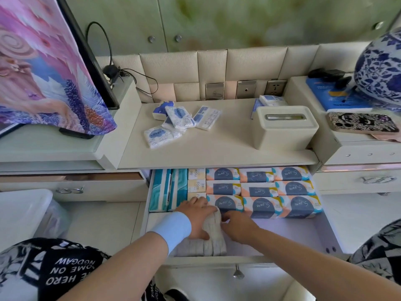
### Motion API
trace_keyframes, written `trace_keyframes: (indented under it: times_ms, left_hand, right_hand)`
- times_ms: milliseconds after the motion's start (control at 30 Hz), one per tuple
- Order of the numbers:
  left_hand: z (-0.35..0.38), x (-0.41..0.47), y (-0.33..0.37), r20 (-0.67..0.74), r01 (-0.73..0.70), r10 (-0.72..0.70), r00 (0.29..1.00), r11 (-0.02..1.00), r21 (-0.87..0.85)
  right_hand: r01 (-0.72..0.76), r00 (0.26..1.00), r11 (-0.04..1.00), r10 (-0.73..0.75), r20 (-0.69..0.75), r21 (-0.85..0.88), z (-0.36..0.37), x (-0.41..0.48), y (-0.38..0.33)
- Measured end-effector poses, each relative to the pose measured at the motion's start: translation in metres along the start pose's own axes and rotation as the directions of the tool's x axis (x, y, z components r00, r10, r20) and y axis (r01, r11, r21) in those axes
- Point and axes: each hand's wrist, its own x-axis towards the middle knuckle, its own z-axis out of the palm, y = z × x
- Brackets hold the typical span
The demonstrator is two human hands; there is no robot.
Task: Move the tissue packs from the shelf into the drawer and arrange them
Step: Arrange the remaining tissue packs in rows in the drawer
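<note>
White-grey small packs [213, 238] stand on edge in a row at the front left of the open drawer [293, 235], close to its front wall. The left hand [195, 216], with a pale blue wristband [173, 229], lies over the row's left side. Its fingers curl across the top and its thumb is on the near face, gripping the row. The right hand [238, 227] is just right of the row, bent fingertips touching the packs' far end; whether they pinch or only press I cannot tell. Larger packs [260, 189] fill the drawer's back. On the shelf [217, 148] above, loose packs [173, 120] lie scattered left of a cream tissue box [282, 131].
</note>
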Motion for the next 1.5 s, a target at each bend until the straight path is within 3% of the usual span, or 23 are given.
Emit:
trace_keyframes:
  times_ms: [67, 167, 300, 467, 633, 867, 967, 1067, 1133, 1333, 1500]
  left_hand:
    - [-0.013, 0.003, -0.004, -0.047, 0.002, -0.006, 0.999, 0.996, -0.084]
    - [-0.035, 0.009, -0.012, -0.177, 0.030, -0.068, 0.982, 0.978, -0.207]
    - [-0.067, 0.024, -0.038, -0.274, 0.061, -0.138, 0.952, 0.961, -0.270]
    - [-0.128, 0.041, -0.093, -0.326, 0.151, -0.248, 0.912, 0.943, -0.297]
    - [-0.163, 0.063, -0.150, -0.370, 0.268, -0.385, 0.846, 0.906, -0.328]
    - [-0.170, 0.107, -0.182, -0.391, 0.289, -0.446, 0.806, 0.871, -0.397]
    - [-0.178, 0.122, -0.189, -0.336, 0.292, -0.483, 0.809, 0.826, -0.483]
    - [-0.183, 0.136, -0.197, -0.286, 0.305, -0.477, 0.831, 0.821, -0.483]
    - [-0.179, 0.143, -0.203, -0.265, 0.304, -0.460, 0.848, 0.830, -0.467]
    - [-0.170, 0.142, -0.217, -0.330, 0.231, -0.516, 0.790, 0.750, -0.620]
    - [-0.171, 0.141, -0.214, -0.347, 0.286, -0.565, 0.748, 0.748, -0.599]
  right_hand:
    - [0.026, 0.993, 0.988, -0.043, -0.108, -0.150, -0.007, 0.003, -0.001]
    - [0.030, 0.977, 0.971, -0.079, -0.200, -0.237, -0.023, 0.002, -0.007]
    - [0.018, 0.955, 0.979, -0.077, -0.288, -0.204, -0.051, 0.008, -0.023]
    - [0.134, 0.898, 0.986, -0.164, -0.408, -0.102, -0.101, 0.039, -0.070]
    - [0.185, 0.879, 0.971, -0.233, -0.417, -0.152, -0.135, 0.089, -0.134]
    - [0.189, 0.844, 0.904, -0.349, -0.406, -0.384, -0.150, 0.170, -0.185]
    - [0.071, 0.886, 0.866, -0.282, -0.367, -0.494, -0.153, 0.194, -0.199]
    - [0.003, 0.934, 0.878, -0.174, -0.312, -0.480, -0.152, 0.218, -0.197]
    - [-0.005, 0.931, 0.869, -0.176, -0.320, -0.495, -0.149, 0.227, -0.191]
    - [0.015, 0.847, 0.737, -0.369, -0.383, -0.676, -0.160, 0.235, -0.176]
    - [0.017, 0.742, 0.792, -0.419, -0.524, -0.610, -0.150, 0.227, -0.149]
